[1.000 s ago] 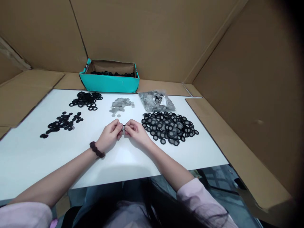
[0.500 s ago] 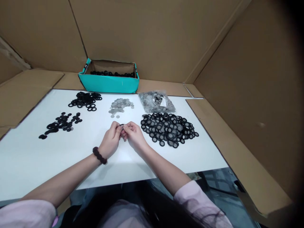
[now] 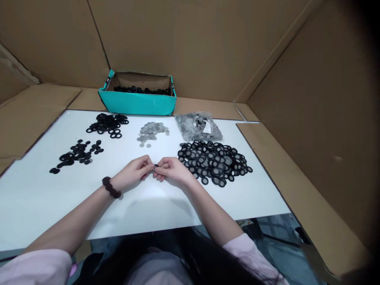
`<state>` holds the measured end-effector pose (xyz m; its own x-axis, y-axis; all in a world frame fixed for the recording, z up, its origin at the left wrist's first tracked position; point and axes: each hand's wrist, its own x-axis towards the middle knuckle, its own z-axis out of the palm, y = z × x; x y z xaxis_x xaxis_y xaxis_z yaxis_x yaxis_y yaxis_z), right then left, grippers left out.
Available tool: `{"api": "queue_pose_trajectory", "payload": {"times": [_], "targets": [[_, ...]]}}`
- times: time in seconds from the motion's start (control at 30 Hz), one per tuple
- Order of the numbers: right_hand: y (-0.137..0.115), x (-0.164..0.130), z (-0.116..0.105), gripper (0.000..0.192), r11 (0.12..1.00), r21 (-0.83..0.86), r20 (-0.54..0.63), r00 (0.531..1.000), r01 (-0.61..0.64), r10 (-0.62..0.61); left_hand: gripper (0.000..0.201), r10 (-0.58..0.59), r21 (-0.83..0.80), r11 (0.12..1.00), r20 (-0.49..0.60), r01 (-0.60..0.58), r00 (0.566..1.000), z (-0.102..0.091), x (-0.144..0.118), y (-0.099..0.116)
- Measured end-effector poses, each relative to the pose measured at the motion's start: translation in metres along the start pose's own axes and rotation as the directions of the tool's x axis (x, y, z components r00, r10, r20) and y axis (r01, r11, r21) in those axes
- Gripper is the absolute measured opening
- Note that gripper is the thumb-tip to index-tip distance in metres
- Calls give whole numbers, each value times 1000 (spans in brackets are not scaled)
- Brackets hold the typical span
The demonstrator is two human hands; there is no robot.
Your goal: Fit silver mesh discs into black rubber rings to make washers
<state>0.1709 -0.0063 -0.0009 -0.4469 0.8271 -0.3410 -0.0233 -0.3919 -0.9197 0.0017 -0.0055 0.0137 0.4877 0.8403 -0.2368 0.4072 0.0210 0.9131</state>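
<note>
My left hand (image 3: 134, 173) and my right hand (image 3: 172, 170) meet over the middle of the white table, fingertips pinched together. Between them is a small black ring (image 3: 156, 166), mostly covered by the fingers; whether a disc sits inside it I cannot tell. Just beyond the hands lies a loose pile of grey discs (image 3: 152, 131). To the right of my right hand is a large heap of black rings with grey centres (image 3: 216, 161). Off to the left are black discs (image 3: 78, 152), and behind those, open black rings (image 3: 108, 123).
A turquoise box (image 3: 138, 103) holding black pieces stands at the back on cardboard. Beside the heap lies a clear plastic bag (image 3: 198, 126) full of grey discs. Cardboard walls (image 3: 202, 47) enclose the white table (image 3: 142, 215) at the back and sides.
Both hands have come slightly nearer to me, still pinching the ring. My left wrist has swung outward to the left, lying flatter. The view has shifted a little.
</note>
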Motion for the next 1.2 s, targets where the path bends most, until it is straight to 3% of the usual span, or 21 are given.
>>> {"api": "queue_pose_trajectory", "payload": {"times": [0.13,0.3,0.43,0.57,0.63,0.67,0.7,0.73,0.8,0.87,1.07,1.2], "targets": [[0,1,2,20,999,53,-38,999,-1,3,23,-6,-162,987,-141,-17,990,11,0,0],[-3,-2,-1,8,989,-151,-57,998,6,-15,23,-87,-173,983,-183,55,979,12,1,3],[-4,-3,0,7,913,-392,-85,984,113,-158,23,-139,-177,979,-189,105,972,10,2,8],[-4,-5,-7,8,901,-400,-159,956,167,-248,25,-167,-225,967,-195,122,966,6,-1,4],[-7,-8,-18,10,909,-371,-310,897,191,-315,25,-181,-240,965,-318,106,931,-1,-7,-3],[-9,-10,-24,11,913,-353,-459,812,205,-360,27,-200,-247,964,-441,96,875,-5,-10,-6],[-12,-11,-29,13,931,-299,-513,787,211,-343,29,-227,-291,953,-515,81,826,-9,-14,-9],[-14,-11,-31,17,948,-236,-534,786,214,-310,30,-243,-322,944,-542,68,804,-11,-18,-10],[-19,-10,-28,19,960,-160,-453,847,229,-277,31,-235,-333,940,-466,77,853,-11,-25,-6],[-21,-8,-15,20,955,-137,-310,905,262,-292,30,-183,-310,950,-457,37,870,-2,-30,4],[-16,-16,10,24,977,-51,-155,965,208,-213,32,-62,-165,986,-511,-27,857,28,-43,29],[-12,-25,14,16,944,-224,-78,961,241,-264,33,-10,-43,999,-513,-15,858,33,-49,30]]}}
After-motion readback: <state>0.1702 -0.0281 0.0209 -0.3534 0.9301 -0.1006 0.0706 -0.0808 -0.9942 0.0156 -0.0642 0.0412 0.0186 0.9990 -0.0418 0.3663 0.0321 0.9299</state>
